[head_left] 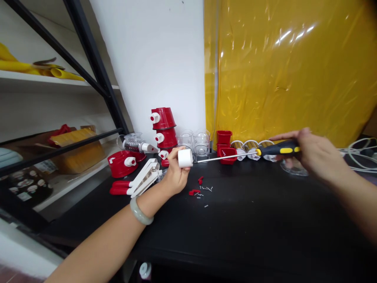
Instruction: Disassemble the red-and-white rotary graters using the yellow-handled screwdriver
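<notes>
My left hand [176, 177] is closed round a short white plastic cylinder [185, 158], held up above the black table. From the right, my right hand [319, 157] grips the black and yellow handle of a screwdriver [278, 150], its index finger stretched along the top. The long steel shaft runs level to the left, and its tip is at the right end of the white cylinder; whether it touches a screw inside cannot be made out. Below lie two small red plastic parts [194, 192] and several small screws [206, 206].
At the back left stand stacked red bases [165, 118], white handles with red grips [143, 181] and a red base [122, 165]. Clear cups [202, 143], red hoppers [224, 138] and metal grater drums [251, 147] line the wall. A shelf [73, 182] borders the left; white cables [357, 155] lie right.
</notes>
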`<state>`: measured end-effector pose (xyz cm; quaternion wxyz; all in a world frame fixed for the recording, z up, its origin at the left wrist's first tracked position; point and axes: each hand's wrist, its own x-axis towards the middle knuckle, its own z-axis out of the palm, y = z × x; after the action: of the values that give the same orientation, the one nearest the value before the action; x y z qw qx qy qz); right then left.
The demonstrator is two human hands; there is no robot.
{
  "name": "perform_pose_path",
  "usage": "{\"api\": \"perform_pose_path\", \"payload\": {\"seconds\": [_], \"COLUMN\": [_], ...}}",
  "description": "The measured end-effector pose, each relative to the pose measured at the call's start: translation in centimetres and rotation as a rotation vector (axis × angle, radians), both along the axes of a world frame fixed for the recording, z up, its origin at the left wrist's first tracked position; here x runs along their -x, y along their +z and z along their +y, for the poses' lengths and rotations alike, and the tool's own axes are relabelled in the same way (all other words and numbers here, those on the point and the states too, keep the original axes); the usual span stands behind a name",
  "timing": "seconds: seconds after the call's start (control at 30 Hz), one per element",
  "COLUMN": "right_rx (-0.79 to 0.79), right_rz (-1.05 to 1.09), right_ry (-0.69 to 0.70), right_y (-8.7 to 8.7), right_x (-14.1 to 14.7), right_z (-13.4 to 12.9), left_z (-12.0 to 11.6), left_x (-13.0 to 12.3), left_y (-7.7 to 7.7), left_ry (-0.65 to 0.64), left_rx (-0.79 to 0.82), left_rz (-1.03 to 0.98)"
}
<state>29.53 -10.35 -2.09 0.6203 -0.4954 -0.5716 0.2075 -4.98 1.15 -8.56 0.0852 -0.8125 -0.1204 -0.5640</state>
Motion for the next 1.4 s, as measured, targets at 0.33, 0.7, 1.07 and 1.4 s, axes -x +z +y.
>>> {"api": "perform_pose_path", "payload": {"seconds": [0.33, 0.7, 1.07, 1.4], "right_rx": [-0.119, -0.070, 0.027, -0.024], "right_rz": [0.363, 0.298, 0.131, 0.146], "right_ry": [0.349, 0.136, 0.041, 0.128], "right_y": [0.5, 0.1, -0.4, -0.3], "right_x": [0.4, 0.2, -0.4, -0.2], "right_z": [-0.8, -0.2, 0.4, 0.4], "left_z": [-0.1, 0.2, -0.1, -0.5], "left_x": [0.0, 0.2, 0.0, -0.2], "left_y": [0.2, -0.2, 0.3, 0.6], "left_ry": [0.020, 0.019, 0.018, -0.016], "left_rx": [-0.007, 0.009, -0.019, -0.041], "left_rz": [0.008, -0.001, 0.004, 0.061]}}
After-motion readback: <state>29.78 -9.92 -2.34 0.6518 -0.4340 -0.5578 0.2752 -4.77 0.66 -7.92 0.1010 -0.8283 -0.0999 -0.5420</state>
